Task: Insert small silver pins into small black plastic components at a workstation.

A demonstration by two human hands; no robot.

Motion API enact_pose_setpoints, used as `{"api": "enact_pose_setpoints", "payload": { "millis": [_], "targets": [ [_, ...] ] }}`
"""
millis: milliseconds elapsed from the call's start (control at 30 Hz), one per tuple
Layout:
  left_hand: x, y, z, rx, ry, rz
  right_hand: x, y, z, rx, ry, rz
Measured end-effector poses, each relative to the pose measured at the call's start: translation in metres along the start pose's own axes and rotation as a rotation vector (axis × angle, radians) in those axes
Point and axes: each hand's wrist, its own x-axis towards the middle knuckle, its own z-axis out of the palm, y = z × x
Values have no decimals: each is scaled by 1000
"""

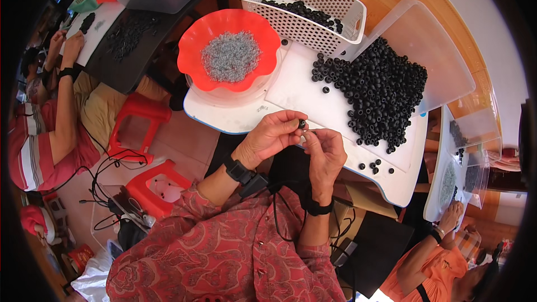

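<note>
My left hand [273, 135] pinches a small black ring-shaped part [302, 124] between thumb and fingertips, just past the table's near edge. Right beside it, the thumb and forefinger of my right hand [324, 154] are pressed together at the black part. A tiny pale piece seems to show at those fingertips, too small to name. Ahead of my hands, a red wavy-rimmed bowl [187, 50] holds a heap of small grey-clear pieces [230, 56]. To the right lies a big pile of black ring-shaped parts [386, 95] on a white board [296, 86].
A white perforated basket [307, 19] with more black parts stands at the back. Behind the pile leans a clear plastic bin [430, 50]. Red stools [140, 126] and loose cables are at left. One person [50, 134] works at left, another [430, 268] at lower right.
</note>
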Motion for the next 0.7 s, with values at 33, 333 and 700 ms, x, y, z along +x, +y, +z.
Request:
{"api": "enact_pose_setpoints", "payload": {
  "millis": [33, 333, 700],
  "targets": [
    [1, 0, 0, -1, -9, 3, 0, 0, 0, -1, 0, 1],
    [-2, 0, 1, -3, 1, 4, 4, 1, 0, -96, -33, -174],
    [-2, 0, 8, 66, 5, -10, 0, 1, 5, 79, 49, -37]
  ]
}}
